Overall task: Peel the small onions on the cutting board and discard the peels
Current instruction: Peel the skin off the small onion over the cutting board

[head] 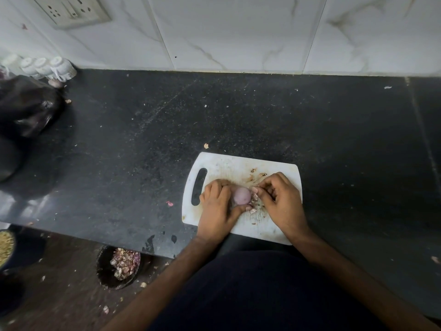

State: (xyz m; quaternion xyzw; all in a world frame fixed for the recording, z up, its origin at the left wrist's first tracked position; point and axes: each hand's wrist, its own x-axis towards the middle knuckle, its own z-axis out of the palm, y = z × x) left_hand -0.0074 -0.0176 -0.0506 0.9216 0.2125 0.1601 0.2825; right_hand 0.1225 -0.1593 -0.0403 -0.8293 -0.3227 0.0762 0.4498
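A white cutting board (222, 167) with a handle slot lies on the black counter near its front edge. Over it, my left hand (218, 206) grips a small pale-purple onion (241, 195), most of its surface bare. My right hand (281, 199) is at the onion's right end, fingertips pinched on a bit of peel (254, 190). Loose peel scraps (256, 209) lie on the board under and between my hands. On the floor below the counter edge stands a dark bin (105, 278) with a heap of onion peels inside.
A black plastic bag (28, 108) sits at the counter's left, with white cups (45, 66) by the wall behind it. Stray peel bits (206, 146) dot the counter (334, 130). A socket plate (69, 10) is on the tiled wall. A container of yellowish grains (6, 247) is at lower left.
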